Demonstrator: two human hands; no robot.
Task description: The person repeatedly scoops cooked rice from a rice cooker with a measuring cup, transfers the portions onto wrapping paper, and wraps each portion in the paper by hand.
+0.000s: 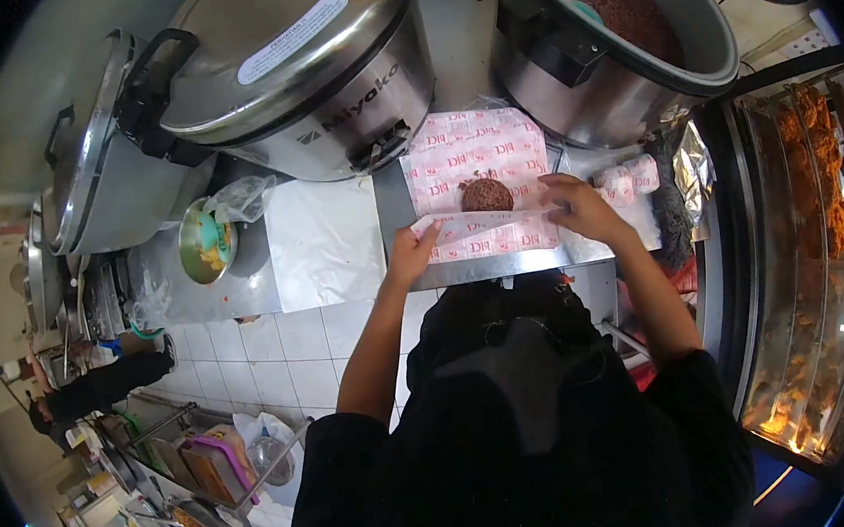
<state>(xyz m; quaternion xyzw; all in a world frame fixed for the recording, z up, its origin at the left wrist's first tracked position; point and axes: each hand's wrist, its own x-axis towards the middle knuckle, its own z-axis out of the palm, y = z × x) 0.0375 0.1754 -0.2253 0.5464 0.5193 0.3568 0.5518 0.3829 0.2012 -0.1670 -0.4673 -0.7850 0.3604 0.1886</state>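
Observation:
A sheet of pink-and-white printed wrapping paper [477,143] lies on the metal counter before me, with a rounded mound of dark reddish-brown rice [486,196] on it. The paper's near edge is lifted and folded up against the mound's near side. My left hand [411,251] pinches the left end of that fold between thumb and fingers. At the right end, my right hand [583,209] has its thumb and fingers closed on the paper, close to the rice. Two small wrapped parcels [628,181] sit just right of my right hand.
An open cooker [568,100] of dark rice stands back right, a lidded steel cooker [330,131] back left. White paper [325,242] and a metal bowl [202,255] lie leftward. A lit glass cabinet [804,270] with fried food stands right. Another person [102,392] is far left.

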